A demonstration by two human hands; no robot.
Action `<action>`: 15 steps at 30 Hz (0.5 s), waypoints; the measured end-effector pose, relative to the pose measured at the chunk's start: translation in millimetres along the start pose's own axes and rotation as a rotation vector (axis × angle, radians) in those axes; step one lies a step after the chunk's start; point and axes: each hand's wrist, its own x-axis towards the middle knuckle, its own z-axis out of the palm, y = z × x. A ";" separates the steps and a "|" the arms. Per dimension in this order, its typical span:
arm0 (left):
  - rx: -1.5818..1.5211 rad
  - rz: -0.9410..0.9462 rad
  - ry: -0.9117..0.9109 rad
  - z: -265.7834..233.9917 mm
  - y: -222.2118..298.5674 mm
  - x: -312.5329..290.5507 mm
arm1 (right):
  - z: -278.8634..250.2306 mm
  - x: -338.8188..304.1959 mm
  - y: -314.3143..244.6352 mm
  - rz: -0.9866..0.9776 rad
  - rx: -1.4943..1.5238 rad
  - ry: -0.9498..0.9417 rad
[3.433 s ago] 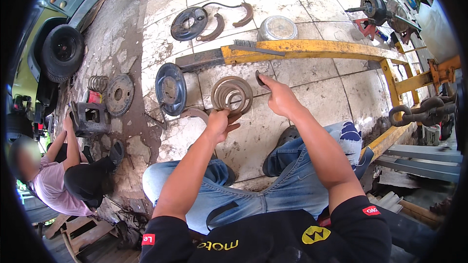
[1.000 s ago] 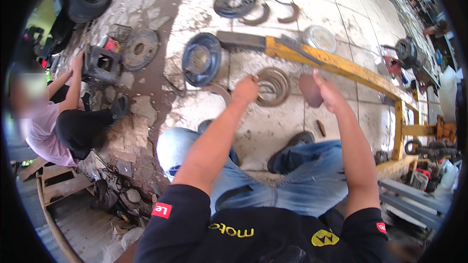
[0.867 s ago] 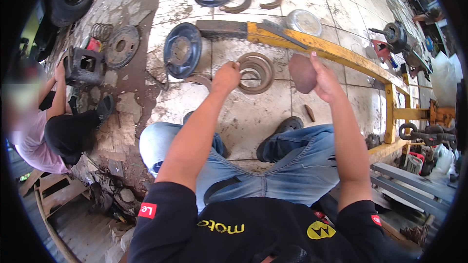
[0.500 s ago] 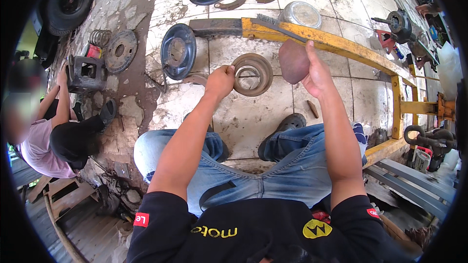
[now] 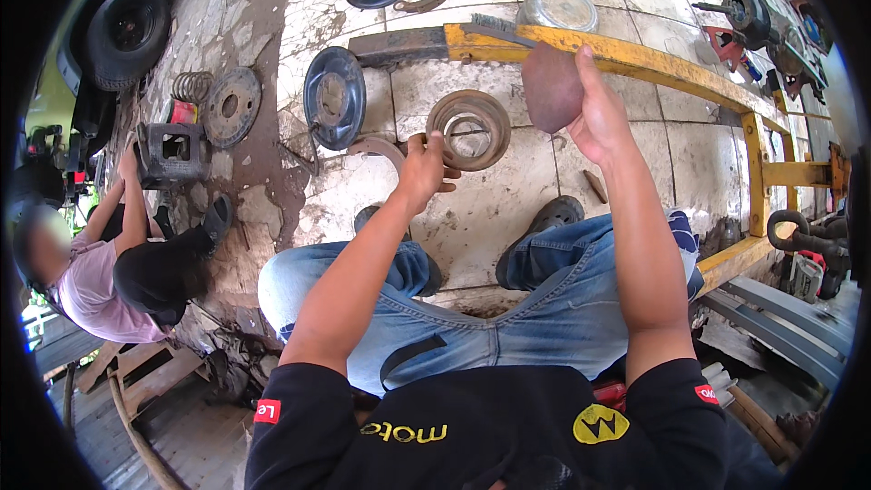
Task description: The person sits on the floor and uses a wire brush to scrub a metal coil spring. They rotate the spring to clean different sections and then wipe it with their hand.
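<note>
My left hand (image 5: pixel 424 172) has its fingers apart at the left edge of a rusty, round, stepped metal part (image 5: pixel 495 127) with a hole in its middle. The thumb and a fingertip meet its rim. My right hand (image 5: pixel 599 118) grips a reddish-brown sheet of sandpaper (image 5: pixel 550 91) upright, thumb along its right edge, to the right of the round part. A wire brush (image 5: pixel 494 25) lies on the yellow metal frame just beyond the sheet, which hides part of its handle. A curved brake shoe (image 5: pixel 379 149) lies left of the round part.
Backing plates (image 5: pixel 335 98) and brake shoes lie on the tiles ahead. The yellow frame (image 5: pixel 653 62) runs across to the right, with a silver round cover (image 5: pixel 559 7) behind it. At left, another person (image 5: pixel 109 286) sits by a dark crate (image 5: pixel 171 156), coil spring and disc.
My left hand has loosened its pinch on the round part, and its fingers have spread below the rim. The sandpaper in my right hand has risen slightly. The whole view has shifted a little.
</note>
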 end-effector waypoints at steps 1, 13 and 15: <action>0.010 0.031 -0.035 3.1 -0.8 -0.4 | 1.2 -0.7 -1.4 0.003 0.004 -0.003; 0.110 0.072 -0.021 -25.1 27.2 19.0 | 5.6 -2.6 -6.0 0.021 0.073 0.033; 0.207 0.077 -0.033 -29.4 30.5 22.6 | 5.9 -5.2 -7.4 0.005 0.057 0.059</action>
